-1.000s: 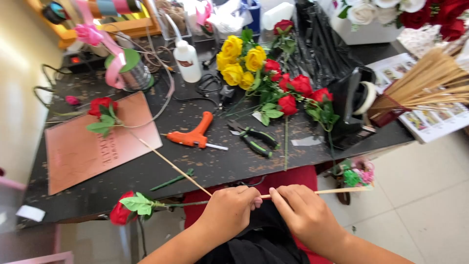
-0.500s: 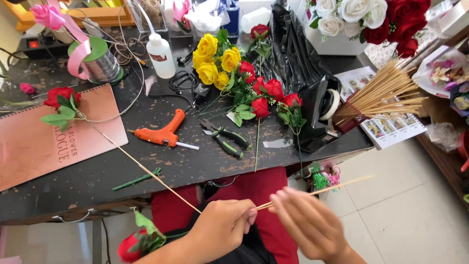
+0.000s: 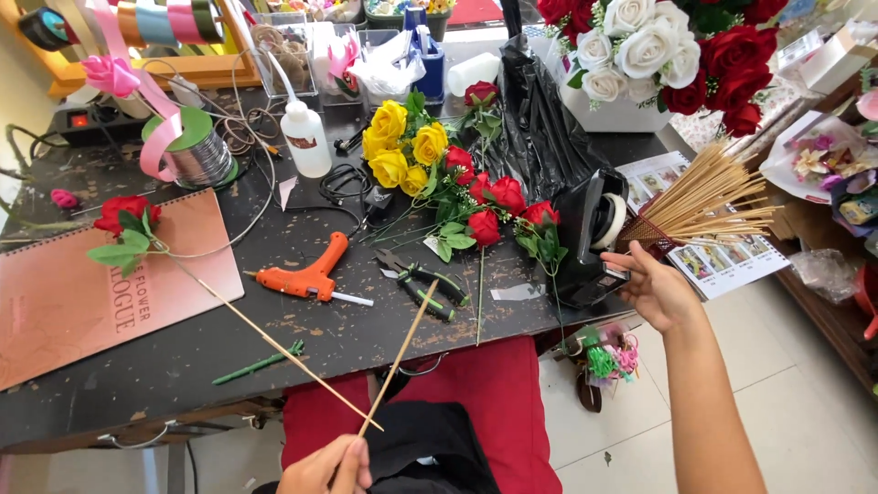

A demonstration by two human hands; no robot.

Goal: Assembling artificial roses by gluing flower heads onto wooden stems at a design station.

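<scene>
Left hand: down at the bottom edge, the left hand (image 3: pixel 327 468) is pinched shut around the lower end of a thin wooden stick (image 3: pixel 396 359). Half the hand is cut off by the frame, so the grip itself is kinda hard to see.
Stick: runs up and to the right from those fingers, tip ending over the black table (image 3: pixel 183 366) just short of the green-handled pliers (image 3: pixel 422 284).
Right hand: the right hand (image 3: pixel 651 287) is out to the right, fingers loosely curled and apart, holding nothing, right up against the black tape dispenser (image 3: pixel 594 242) at the table corner. Can't tell if it's actually touching.
Hands: well apart from each other.
Nearby: a red rose on a long stick (image 3: pixel 125 217) lies across the pink notebook (image 3: pixel 82 284), its stem crossing close to the held stick. Orange glue gun (image 3: pixel 306 277) sits mid-table.
Sticks bundle: pile of bare sticks (image 3: pixel 713 197) just beyond the right hand, far ends cut off behind other stuff.
Lap: red cloth and something black, can't make out what.
</scene>
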